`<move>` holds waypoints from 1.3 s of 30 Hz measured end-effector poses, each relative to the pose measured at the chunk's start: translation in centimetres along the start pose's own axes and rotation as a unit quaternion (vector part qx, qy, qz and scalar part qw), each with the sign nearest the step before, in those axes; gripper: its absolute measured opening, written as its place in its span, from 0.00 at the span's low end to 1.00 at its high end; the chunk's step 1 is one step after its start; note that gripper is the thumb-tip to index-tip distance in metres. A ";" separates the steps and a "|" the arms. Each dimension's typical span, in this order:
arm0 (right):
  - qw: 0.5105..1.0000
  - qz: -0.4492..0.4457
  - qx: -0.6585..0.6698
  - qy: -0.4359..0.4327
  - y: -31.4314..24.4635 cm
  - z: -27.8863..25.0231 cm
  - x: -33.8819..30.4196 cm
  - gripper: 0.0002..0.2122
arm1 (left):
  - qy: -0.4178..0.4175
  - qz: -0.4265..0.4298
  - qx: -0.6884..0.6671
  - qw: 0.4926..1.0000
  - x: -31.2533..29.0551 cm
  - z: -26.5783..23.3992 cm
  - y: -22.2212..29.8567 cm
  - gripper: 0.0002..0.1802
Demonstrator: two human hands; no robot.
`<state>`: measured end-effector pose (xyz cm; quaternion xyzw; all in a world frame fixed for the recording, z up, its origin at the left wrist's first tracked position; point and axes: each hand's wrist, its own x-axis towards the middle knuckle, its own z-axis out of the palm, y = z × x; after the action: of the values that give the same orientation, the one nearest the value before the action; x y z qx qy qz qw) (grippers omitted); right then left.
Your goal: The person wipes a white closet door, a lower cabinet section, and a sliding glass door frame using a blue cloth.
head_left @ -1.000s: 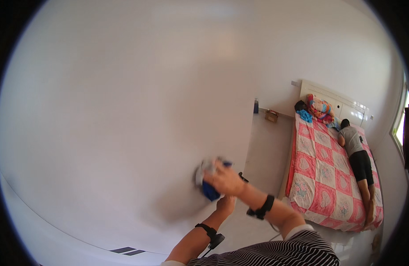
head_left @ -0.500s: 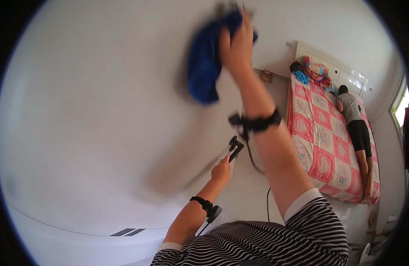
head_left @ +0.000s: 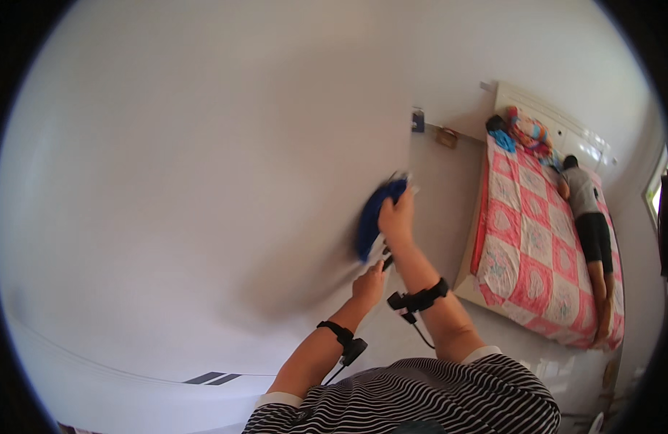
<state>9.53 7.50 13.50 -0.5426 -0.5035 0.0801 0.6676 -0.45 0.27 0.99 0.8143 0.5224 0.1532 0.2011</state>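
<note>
My right hand is closed around a blue cloth and holds it against the large white door-like panel, near its right-hand edge. The cloth hangs down to the left of my fingers. Just below, my left hand is closed on a black handle at that same edge. My right wrist partly covers the handle. Both forearms wear black straps with small devices and cables.
To the right stands a bed with a pink and white patchwork cover. A person lies on it. Bundled bedding is at its head, and a small brown box sits on the floor by the wall.
My right hand has brought the blue cloth down from high on the panel to just above my left hand. My left hand stays at the handle. The view has shifted slightly.
</note>
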 end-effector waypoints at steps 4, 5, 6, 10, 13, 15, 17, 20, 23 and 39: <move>0.964 -0.258 -0.009 0.068 -14.8 -1.5 10.8 0.26 | -0.006 -0.010 0.002 1.000 -0.6 -0.2 -0.3 0.20; 0.936 -0.332 0.095 0.065 -20.1 -1.7 12.6 0.23 | -0.024 -0.026 -0.001 0.999 -0.7 -0.5 -0.6 0.21; 0.911 -0.392 0.118 0.052 -25.8 -2.7 13.6 0.19 | -0.019 -0.037 -0.002 0.999 -0.8 -0.5 -0.6 0.21; 0.837 -0.523 0.156 0.045 -37.6 -2.0 14.9 0.18 | 0.003 -0.014 -0.066 0.998 -0.1 0.0 -0.9 0.22; 0.797 -0.587 0.144 0.008 -38.7 0.2 10.1 0.18 | 0.010 -0.021 -0.028 0.999 -0.4 -0.3 -0.3 0.23; 0.764 -0.639 0.062 -0.064 -33.7 1.8 4.4 0.18 | -0.123 -0.053 0.004 0.991 -0.2 -2.3 1.5 0.23; 0.699 -0.695 -0.015 -0.170 -27.7 3.0 -1.8 0.19 | -0.087 -0.047 -0.028 0.995 -0.4 -2.1 2.0 0.23; 0.593 -0.754 -0.062 -0.275 -18.8 4.9 -8.0 0.20 | -0.046 -0.074 -0.063 0.994 -1.5 -0.8 0.1 0.22; 0.492 -0.815 -0.177 -0.249 -11.7 5.2 -7.2 0.21 | -0.021 -0.060 -0.087 0.994 -0.7 -0.3 1.2 0.22; 0.721 -0.686 -0.021 -0.092 -26.2 4.8 -2.0 0.17 | 0.021 -0.054 -0.105 0.993 -2.8 -4.6 2.8 0.16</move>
<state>-6.64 -1.14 32.94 -0.0529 -0.7986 -0.3612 0.4785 -1.48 -2.54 6.23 0.7559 0.5507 0.2133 0.2826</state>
